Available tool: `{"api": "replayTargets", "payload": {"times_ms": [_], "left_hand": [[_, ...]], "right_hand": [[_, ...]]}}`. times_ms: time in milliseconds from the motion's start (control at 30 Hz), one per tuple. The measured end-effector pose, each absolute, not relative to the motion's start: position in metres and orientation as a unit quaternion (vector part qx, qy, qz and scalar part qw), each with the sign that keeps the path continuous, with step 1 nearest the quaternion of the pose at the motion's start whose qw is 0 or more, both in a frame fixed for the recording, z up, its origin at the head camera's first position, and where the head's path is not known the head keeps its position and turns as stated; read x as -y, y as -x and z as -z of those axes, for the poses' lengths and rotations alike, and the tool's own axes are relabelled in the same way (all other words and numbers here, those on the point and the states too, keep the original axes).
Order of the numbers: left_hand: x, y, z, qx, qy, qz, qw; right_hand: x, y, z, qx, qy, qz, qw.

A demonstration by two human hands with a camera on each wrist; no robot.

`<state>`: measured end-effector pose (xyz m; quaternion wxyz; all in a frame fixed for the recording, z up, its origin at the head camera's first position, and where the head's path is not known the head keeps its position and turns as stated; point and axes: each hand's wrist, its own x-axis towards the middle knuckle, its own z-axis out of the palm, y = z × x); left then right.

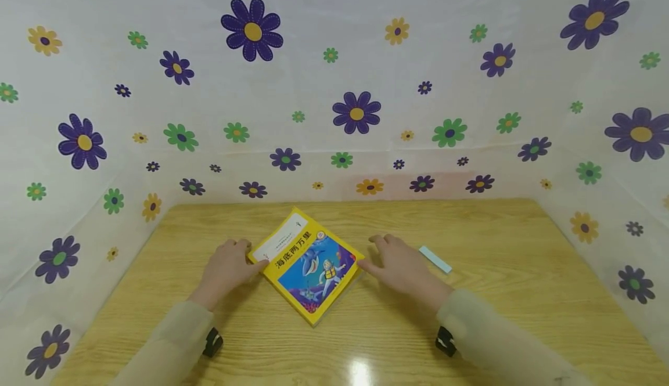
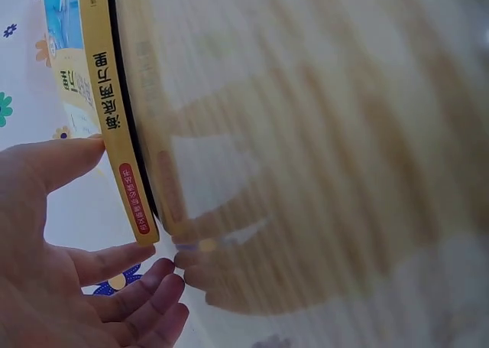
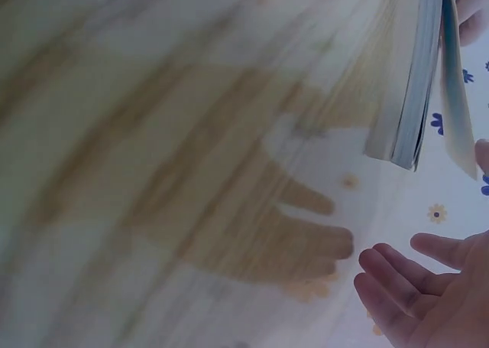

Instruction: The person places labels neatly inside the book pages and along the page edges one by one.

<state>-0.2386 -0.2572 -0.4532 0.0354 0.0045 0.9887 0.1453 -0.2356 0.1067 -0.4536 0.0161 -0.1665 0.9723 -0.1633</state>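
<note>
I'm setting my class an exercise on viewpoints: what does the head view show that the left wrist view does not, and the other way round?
Only the head view shows the right hand, the pale blue strip to the right of that hand, and the yellow-vested figure on the front cover.

Only the left wrist view shows the spine lettering, the red label and a hand-shaped reflection.

Both show the yellow book, the left hand touching it, the wooden tabletop and the flower-patterned cloth.

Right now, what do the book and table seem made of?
Yellow book: paper, cover probably smooth coated card; layered page edges show. Table: wood or wood-look laminate, seemingly glossy; grain streaks show and the surface mirrors the book.
</note>
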Motion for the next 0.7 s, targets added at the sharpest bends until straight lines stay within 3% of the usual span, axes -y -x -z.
{"api": "replayTargets", "payload": {"times_ms": [700], "left_hand": [[0.2558, 0.2474, 0.4479, -0.977, 0.038, -0.193, 0.086]], "right_hand": [[-0.0972, 0.2448, 0.4614, -0.964, 0.183, 0.192, 0.033]]}}
